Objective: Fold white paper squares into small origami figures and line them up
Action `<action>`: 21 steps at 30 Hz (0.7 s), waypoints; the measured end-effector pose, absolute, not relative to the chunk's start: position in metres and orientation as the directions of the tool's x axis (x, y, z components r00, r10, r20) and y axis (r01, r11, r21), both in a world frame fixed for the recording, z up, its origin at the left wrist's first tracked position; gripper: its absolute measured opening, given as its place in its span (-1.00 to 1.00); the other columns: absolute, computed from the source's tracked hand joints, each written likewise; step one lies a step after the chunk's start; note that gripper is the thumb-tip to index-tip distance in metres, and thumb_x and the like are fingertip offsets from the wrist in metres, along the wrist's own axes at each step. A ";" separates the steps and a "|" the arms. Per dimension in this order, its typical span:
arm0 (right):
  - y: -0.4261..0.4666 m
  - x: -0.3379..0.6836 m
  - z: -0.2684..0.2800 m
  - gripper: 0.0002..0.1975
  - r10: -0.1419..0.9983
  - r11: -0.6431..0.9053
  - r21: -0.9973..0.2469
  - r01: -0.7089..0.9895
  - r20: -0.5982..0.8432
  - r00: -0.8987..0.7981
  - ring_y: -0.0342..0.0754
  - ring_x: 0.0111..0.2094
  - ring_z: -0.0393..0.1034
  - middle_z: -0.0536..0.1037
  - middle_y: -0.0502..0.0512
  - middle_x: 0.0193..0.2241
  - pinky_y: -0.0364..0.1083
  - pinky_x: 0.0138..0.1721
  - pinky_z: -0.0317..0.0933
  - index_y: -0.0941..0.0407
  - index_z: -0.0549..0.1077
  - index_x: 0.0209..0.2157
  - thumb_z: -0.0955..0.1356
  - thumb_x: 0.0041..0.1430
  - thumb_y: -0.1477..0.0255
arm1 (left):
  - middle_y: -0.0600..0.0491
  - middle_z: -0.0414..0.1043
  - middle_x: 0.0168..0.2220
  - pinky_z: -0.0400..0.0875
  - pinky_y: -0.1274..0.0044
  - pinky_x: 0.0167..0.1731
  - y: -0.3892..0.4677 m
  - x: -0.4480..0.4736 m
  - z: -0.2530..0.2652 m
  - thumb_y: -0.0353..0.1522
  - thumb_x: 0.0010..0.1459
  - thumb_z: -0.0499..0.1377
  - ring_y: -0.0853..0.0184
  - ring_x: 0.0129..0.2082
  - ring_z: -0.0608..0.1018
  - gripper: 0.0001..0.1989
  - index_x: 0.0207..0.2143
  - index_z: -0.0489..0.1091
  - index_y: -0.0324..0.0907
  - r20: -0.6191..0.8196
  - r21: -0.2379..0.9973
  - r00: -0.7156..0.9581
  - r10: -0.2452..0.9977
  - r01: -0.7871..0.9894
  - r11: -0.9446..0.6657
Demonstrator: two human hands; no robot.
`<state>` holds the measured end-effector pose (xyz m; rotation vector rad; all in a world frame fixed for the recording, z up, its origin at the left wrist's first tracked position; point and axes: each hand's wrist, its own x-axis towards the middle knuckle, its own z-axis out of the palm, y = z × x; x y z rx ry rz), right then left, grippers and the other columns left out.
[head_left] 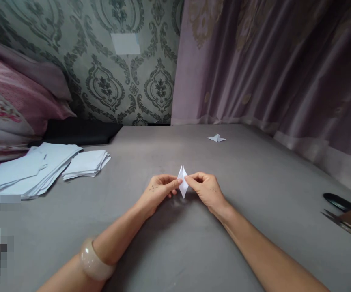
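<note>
A small white folded paper [183, 187], shaped like a narrow diamond with a split upper point, is held upright between my two hands at the middle of the view. My left hand [162, 188] pinches its left edge, thumb in front and fingers behind. On the right edge, the thumb and forefinger of my right hand [205, 186] grip the same paper. The fingertips behind the paper are partly hidden. Farther back on the grey table [151, 150] rests another folded white paper piece [217, 138] with pointed ends.
At the left lie a stack of large white sheets [38, 168] and a pile of smaller paper pieces [87, 163]. Behind them is a flat black item [78, 130]. Scissors [345, 223] and a black-handled object [336, 201] lie at the right edge. Curtains [254, 61] border the table.
</note>
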<state>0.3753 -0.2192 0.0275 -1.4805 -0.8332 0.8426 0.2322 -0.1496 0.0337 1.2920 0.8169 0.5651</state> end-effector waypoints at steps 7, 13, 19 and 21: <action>-0.222 0.374 0.032 -0.72 0.878 -0.108 -0.994 -0.005 -0.098 0.468 -0.22 -0.60 0.19 0.40 -0.06 -0.65 -0.18 -0.52 0.09 0.18 0.47 -0.55 0.46 -0.12 0.23 | 0.10 0.33 -0.64 0.08 0.62 -0.62 -0.148 0.231 0.031 -0.22 -0.09 0.32 0.51 -0.65 0.27 -0.73 -0.49 0.50 -0.28 -0.205 0.978 0.600 0.773 0.093 0.187; -0.225 0.379 0.041 -0.63 0.933 -0.205 -0.970 -0.132 -0.234 0.272 -0.27 -0.63 0.05 0.28 -0.10 -0.68 -0.20 -0.59 -0.06 0.20 0.50 -0.51 0.46 -0.12 0.14 | 0.12 0.30 -0.64 0.04 0.63 -0.62 -0.142 0.229 0.031 -0.24 -0.11 0.34 0.55 -0.67 0.24 -0.73 -0.46 0.48 -0.29 -0.254 0.943 0.643 0.723 -0.003 0.334; -0.225 0.374 0.041 -0.68 0.949 -0.137 -0.990 -0.035 -0.141 0.282 -0.27 -0.62 0.07 0.39 -0.07 -0.63 -0.18 -0.56 -0.04 0.20 0.54 -0.47 0.45 -0.08 0.18 | 0.14 0.29 -0.63 0.07 0.65 -0.60 -0.141 0.229 0.030 -0.25 -0.12 0.37 0.57 -0.64 0.24 -0.72 -0.43 0.49 -0.30 -0.243 0.927 0.673 0.699 -0.051 0.372; -0.225 0.373 0.041 -0.72 0.942 -0.113 -0.994 -0.010 -0.110 0.317 -0.24 -0.59 0.17 0.44 -0.04 -0.61 -0.17 -0.49 0.06 0.18 0.53 -0.50 0.45 -0.08 0.22 | 0.12 0.32 -0.59 0.11 0.66 -0.59 -0.142 0.229 0.030 -0.27 -0.13 0.38 0.57 -0.62 0.27 -0.71 -0.40 0.49 -0.29 -0.243 0.921 0.672 0.700 -0.066 0.383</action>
